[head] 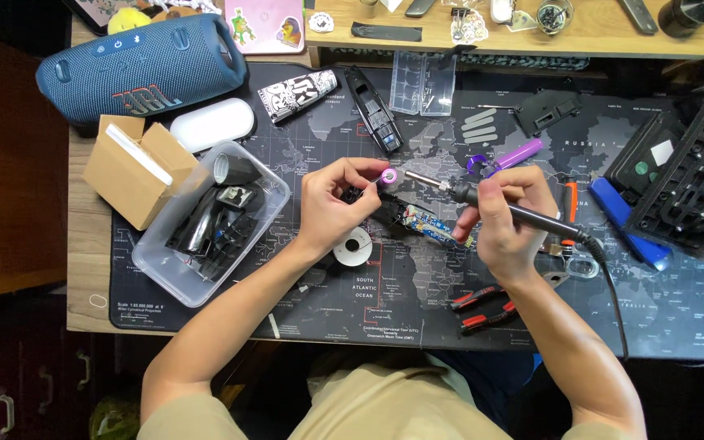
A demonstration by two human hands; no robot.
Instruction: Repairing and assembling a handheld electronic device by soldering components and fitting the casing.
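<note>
My left hand point(337, 204) pinches a small purple cylindrical battery cell point(389, 176) by its end, held above the dark map-printed desk mat point(336, 301). My right hand point(505, 220) grips a black soldering iron point(482, 201), whose metal tip points left and almost touches the cell's end. Beneath both hands lies a small circuit board point(427, 225) with wires. A spool of solder wire point(354, 247) sits under my left wrist. A second purple cell point(519, 154) lies just beyond my right hand.
A clear plastic tub point(266, 216) of dark parts and an open cardboard box point(136, 169) stand at left, behind them a blue cylindrical speaker point(142, 65). Red-handled pliers point(484, 308) lie near the front. A black perforated frame point(690, 179) and blue tool point(629, 224) fill the right.
</note>
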